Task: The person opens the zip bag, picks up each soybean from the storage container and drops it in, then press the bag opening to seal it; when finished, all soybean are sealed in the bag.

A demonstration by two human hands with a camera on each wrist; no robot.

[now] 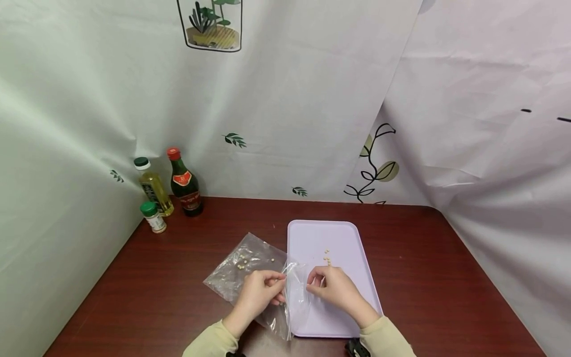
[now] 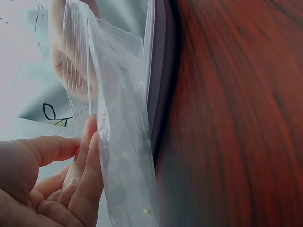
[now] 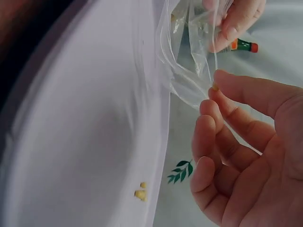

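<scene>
A clear zip bag (image 1: 250, 255) lies partly on the table, its mouth end raised over the left edge of the lilac tray (image 1: 308, 233). My left hand (image 1: 263, 287) pinches the bag near its opening between thumb and fingers. Several small yellow beans (image 1: 241, 267) show inside the bag. Right at the bag's mouth, my right hand (image 3: 251, 142) pinches one small yellow bean (image 3: 215, 87) between thumb and index fingertip, the other fingers curled. More beans (image 3: 140, 194) rest on the tray, just beyond the right hand in the head view.
At the back left of the dark red wooden table (image 1: 432, 267) stand an oil bottle (image 1: 155, 191), a dark green bottle with a red cap (image 1: 186, 188) and a small green-capped jar (image 1: 153, 218). Printed white cloth (image 1: 290, 99) hangs behind and along both sides.
</scene>
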